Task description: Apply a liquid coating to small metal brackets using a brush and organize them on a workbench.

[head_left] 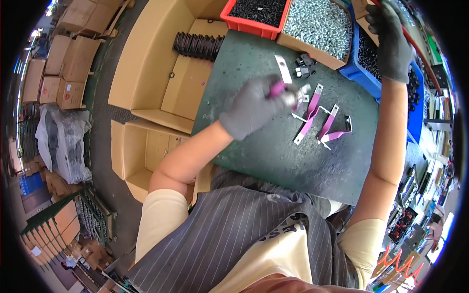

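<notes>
My left hand (254, 105), in a grey glove, is closed over the table and smeared by motion. It grips a purple-sleeved metal strip (277, 89) with shiny metal hardware (298, 95) at its end; details are blurred. Up at the far right, my gloved right hand (392, 44) is raised beside a red hose (415, 46). Its fingers curl, and what they hold is hidden. On the green table (273, 156) lie bent purple-sleeved strips with bare metal ends (309, 124), a bare metal strip (283, 69) and a small black part (305, 63).
Along the table's far edge stand a red bin (254, 28) of black parts, a carton (337, 62) of silver bolts and a blue bin (364, 80). Open cardboard boxes (141, 73) stand to the left, one holding a black ribbed part (198, 46).
</notes>
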